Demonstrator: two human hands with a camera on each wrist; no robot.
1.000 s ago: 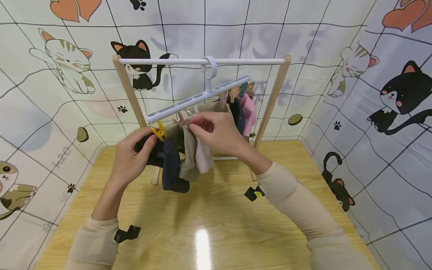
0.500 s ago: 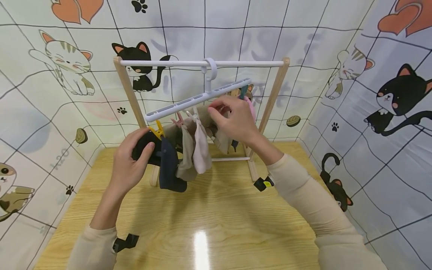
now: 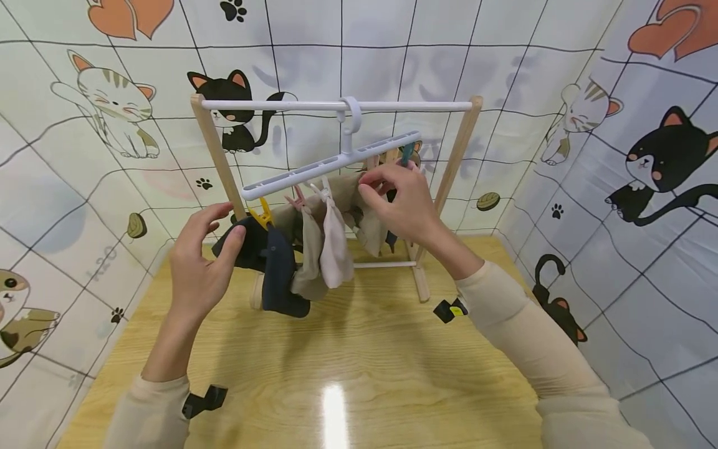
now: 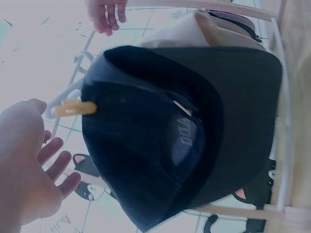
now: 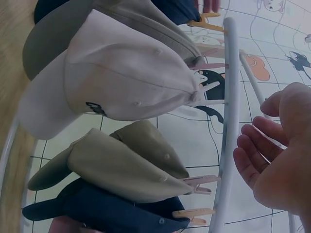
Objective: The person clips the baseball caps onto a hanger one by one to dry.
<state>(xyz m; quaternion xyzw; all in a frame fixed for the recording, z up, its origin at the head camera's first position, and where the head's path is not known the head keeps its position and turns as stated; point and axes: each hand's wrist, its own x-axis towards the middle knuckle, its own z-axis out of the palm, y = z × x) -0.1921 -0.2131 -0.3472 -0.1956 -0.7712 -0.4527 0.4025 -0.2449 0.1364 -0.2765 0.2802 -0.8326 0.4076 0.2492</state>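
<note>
A white bar hanger (image 3: 314, 169) hangs tilted, its left end lower, with several baseball caps clipped along it. My left hand (image 3: 199, 268) is beside the navy baseball cap (image 3: 280, 274) at the left end, under a yellow clip (image 3: 262, 215). In the left wrist view that hand stands apart from the cap, fingers spread. My right hand (image 3: 406, 209) is at the hanger's right part, in front of the caps there. Its fingers are loosely bent and hold nothing in the right wrist view. Near it hang a pale cap (image 5: 126, 68), a khaki cap (image 5: 116, 165) and another navy cap (image 5: 112, 208).
The hanger hooks over the white rail (image 3: 269, 105) of a small wooden-legged rack (image 3: 457, 149) on a wood-grain table (image 3: 392, 374). Cat-print sheeting (image 3: 561, 75) encloses the back and sides. A teal clip (image 3: 406, 154) sits at the hanger's right end.
My right hand has moved right from the khaki and pale caps to the right-hand caps. My left hand has let go of the navy cap and drawn slightly left.
</note>
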